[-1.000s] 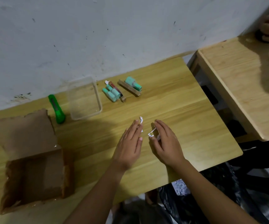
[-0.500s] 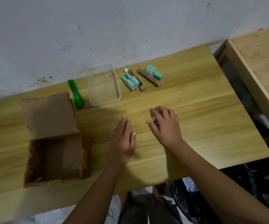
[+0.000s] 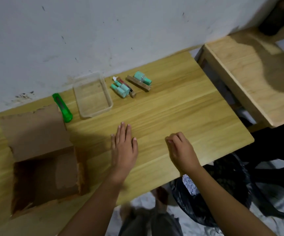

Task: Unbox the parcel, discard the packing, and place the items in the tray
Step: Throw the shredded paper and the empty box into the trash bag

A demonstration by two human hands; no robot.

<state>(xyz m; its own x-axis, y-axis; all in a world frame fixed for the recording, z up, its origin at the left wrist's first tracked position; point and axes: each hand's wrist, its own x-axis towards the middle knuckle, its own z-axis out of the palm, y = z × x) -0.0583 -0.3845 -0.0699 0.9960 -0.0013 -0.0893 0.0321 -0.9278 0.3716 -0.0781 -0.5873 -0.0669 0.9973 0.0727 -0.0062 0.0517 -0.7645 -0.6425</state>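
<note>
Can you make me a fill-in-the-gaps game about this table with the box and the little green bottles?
1. The clear plastic tray has ____ inside it.
2. The cutter lying between the cardboard box and the tray is coloured ____.
3. The left hand lies ____ on the table, fingers straight.
4. The small bottles lie on the table to the ____ of the tray.

Missing words: nothing; green; flat; right

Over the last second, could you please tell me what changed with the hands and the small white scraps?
The right hand gathered the white scraps that lay between the hands, closed into a loose fist over them and drew back toward the table's near edge; the scraps no longer show. The left hand went flat on the table. The clear tray, green cutter, teal items and open box stayed put.
</note>
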